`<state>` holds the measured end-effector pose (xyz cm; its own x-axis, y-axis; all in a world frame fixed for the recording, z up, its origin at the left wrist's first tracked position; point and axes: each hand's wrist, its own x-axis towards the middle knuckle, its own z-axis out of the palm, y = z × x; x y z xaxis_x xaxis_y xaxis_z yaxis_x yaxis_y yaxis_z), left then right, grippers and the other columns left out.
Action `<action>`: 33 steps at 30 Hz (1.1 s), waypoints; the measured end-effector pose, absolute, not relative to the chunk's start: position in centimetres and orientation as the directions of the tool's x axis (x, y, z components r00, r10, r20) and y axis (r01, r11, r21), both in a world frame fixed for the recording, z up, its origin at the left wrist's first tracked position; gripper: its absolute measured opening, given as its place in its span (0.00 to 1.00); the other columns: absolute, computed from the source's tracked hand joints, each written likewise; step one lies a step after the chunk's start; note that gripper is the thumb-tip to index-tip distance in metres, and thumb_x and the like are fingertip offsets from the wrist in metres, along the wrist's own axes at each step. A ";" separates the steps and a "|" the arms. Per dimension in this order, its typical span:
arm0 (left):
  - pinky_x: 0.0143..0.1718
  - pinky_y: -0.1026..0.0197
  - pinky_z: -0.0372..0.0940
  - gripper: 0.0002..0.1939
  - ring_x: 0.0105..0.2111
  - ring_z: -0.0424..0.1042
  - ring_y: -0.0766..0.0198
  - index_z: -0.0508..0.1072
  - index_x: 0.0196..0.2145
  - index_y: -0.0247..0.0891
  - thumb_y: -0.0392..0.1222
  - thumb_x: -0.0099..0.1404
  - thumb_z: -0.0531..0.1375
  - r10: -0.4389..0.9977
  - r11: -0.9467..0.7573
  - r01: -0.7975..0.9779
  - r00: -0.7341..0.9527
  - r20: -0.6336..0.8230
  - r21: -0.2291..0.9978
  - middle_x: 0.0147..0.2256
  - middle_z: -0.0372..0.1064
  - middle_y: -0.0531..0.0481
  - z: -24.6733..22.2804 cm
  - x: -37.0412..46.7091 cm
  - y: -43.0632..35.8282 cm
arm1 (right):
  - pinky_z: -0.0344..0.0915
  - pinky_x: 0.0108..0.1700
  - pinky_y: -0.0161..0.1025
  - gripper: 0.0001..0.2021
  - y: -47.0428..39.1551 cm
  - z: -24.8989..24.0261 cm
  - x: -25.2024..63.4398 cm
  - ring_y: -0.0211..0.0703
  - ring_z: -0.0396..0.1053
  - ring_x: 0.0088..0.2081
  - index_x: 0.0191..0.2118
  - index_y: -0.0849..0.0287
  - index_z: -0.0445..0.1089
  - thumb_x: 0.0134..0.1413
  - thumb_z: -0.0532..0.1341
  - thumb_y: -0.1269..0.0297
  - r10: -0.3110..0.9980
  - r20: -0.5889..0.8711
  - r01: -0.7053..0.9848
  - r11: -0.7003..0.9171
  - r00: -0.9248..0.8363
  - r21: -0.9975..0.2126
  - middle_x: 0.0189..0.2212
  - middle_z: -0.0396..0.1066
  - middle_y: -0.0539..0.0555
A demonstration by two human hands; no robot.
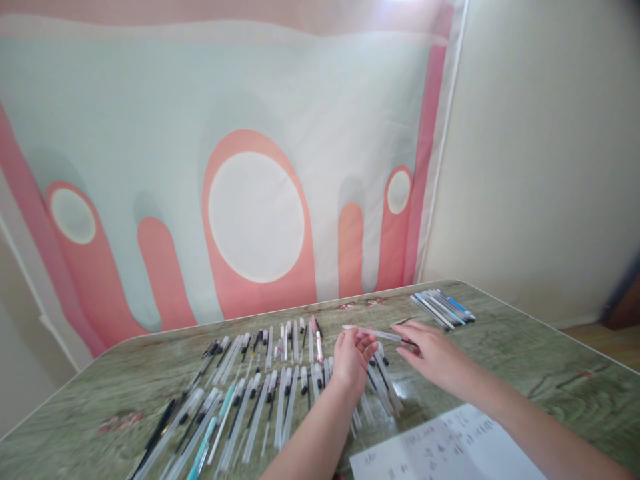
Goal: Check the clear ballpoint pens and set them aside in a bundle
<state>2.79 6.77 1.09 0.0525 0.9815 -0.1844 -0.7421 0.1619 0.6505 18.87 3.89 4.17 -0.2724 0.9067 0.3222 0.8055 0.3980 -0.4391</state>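
Note:
Both hands are closed on one slim pen (384,335) with a clear, pale barrel, held nearly level above the table. My left hand (351,360) has its fingers curled around the left end of it. At its dark right end, my right hand (431,348) pinches it between thumb and fingers. Beneath and beside my left hand lie clear pen parts (383,387) with black pieces, partly hidden by the wrist. Rows of similar pens and barrels (280,407) spread to the left, a turquoise pen (213,427) among them.
A bundle of pens or refills (443,309), some blue, lies at the back right of the wood-patterned table (540,373). Paper with handwriting (445,447) rests at the front, below my right forearm. A patterned cloth (260,100) hangs behind the table.

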 end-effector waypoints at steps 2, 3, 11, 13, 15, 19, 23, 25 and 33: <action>0.24 0.67 0.67 0.03 0.23 0.69 0.69 0.62 0.29 0.33 0.35 0.59 0.53 0.981 0.163 -0.744 0.053 -0.186 0.648 0.26 0.67 0.46 0.9 2.9 6.7 | 0.63 0.40 0.39 0.20 3.7 4.3 19.1 0.44 0.67 0.37 0.51 0.56 0.62 0.50 0.55 0.68 0.885 0.347 0.795 0.442 -0.311 -0.415 0.40 0.66 0.56; 0.24 0.66 0.67 0.03 0.23 0.69 0.69 0.62 0.28 0.33 0.35 0.59 0.52 0.980 0.165 -0.752 0.050 -0.194 0.639 0.27 0.68 0.45 0.8 2.8 6.8 | 0.63 0.42 0.40 0.20 3.5 4.5 19.1 0.45 0.67 0.39 0.52 0.55 0.61 0.51 0.55 0.68 0.869 0.364 0.795 0.468 -0.334 -0.386 0.41 0.66 0.56; 0.27 0.69 0.69 0.06 0.23 0.69 0.70 0.61 0.25 0.33 0.32 0.60 0.52 0.942 0.195 -0.865 0.034 -0.335 0.462 0.23 0.66 0.48 0.2 1.9 8.2 | 0.55 0.55 0.49 0.22 2.5 6.6 18.3 0.50 0.58 0.52 0.56 0.56 0.55 0.55 0.52 0.64 0.621 0.752 0.828 0.527 -0.220 -0.193 0.50 0.61 0.58; 0.27 0.69 0.69 0.06 0.23 0.70 0.70 0.62 0.25 0.33 0.32 0.60 0.52 0.943 0.192 -0.870 0.035 -0.332 0.453 0.24 0.66 0.48 0.3 1.8 8.3 | 0.54 0.56 0.48 0.24 2.6 6.2 18.0 0.49 0.57 0.54 0.58 0.57 0.51 0.55 0.52 0.63 0.607 0.777 0.821 0.523 -0.169 -0.230 0.52 0.59 0.58; 0.27 0.70 0.69 0.06 0.24 0.70 0.70 0.62 0.25 0.33 0.32 0.60 0.52 0.944 0.193 -0.874 0.041 -0.328 0.446 0.24 0.67 0.47 0.5 1.8 8.2 | 0.54 0.57 0.48 0.26 2.8 5.5 17.6 0.49 0.54 0.56 0.59 0.57 0.48 0.55 0.52 0.64 0.627 0.762 0.800 0.536 -0.163 -0.270 0.55 0.56 0.57; 0.28 0.69 0.69 0.06 0.24 0.71 0.69 0.63 0.25 0.32 0.32 0.60 0.53 0.949 0.203 -0.873 0.064 -0.310 0.444 0.24 0.67 0.47 0.6 2.1 7.7 | 0.50 0.59 0.49 0.28 2.7 4.1 16.9 0.48 0.47 0.59 0.62 0.57 0.40 0.56 0.49 0.66 0.669 0.703 0.718 0.610 -0.239 -0.336 0.59 0.48 0.56; 0.29 0.67 0.69 0.04 0.25 0.71 0.68 0.64 0.27 0.32 0.32 0.59 0.55 0.957 0.208 -0.869 0.085 -0.279 0.450 0.25 0.67 0.47 0.4 2.3 7.7 | 0.49 0.59 0.49 0.28 2.9 3.7 17.1 0.47 0.47 0.59 0.61 0.57 0.41 0.55 0.48 0.69 0.664 0.694 0.625 0.674 -0.278 -0.394 0.59 0.48 0.56; 0.30 0.67 0.69 0.04 0.25 0.71 0.68 0.64 0.27 0.32 0.32 0.59 0.54 0.956 0.200 -0.868 0.071 -0.286 0.454 0.25 0.67 0.47 0.3 2.2 7.9 | 0.53 0.57 0.50 0.25 3.7 3.2 17.7 0.48 0.53 0.56 0.59 0.57 0.48 0.54 0.49 0.70 0.666 0.719 0.620 0.654 -0.200 -0.433 0.56 0.54 0.57; 0.31 0.67 0.69 0.04 0.26 0.71 0.68 0.63 0.27 0.33 0.32 0.60 0.54 0.956 0.175 -0.865 0.033 -0.293 0.471 0.24 0.67 0.48 -0.3 2.0 8.4 | 0.64 0.36 0.40 0.06 7.2 -1.7 20.2 0.41 0.66 0.32 0.32 0.58 0.69 0.53 0.56 0.65 0.819 0.519 0.667 0.531 -0.244 -0.523 0.29 0.67 0.53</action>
<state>1.96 8.43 -0.28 0.0335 0.9555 -0.2930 -0.8648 0.1746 0.4708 20.19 7.18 -1.68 -0.2443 0.8189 0.5193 0.6668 0.5307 -0.5232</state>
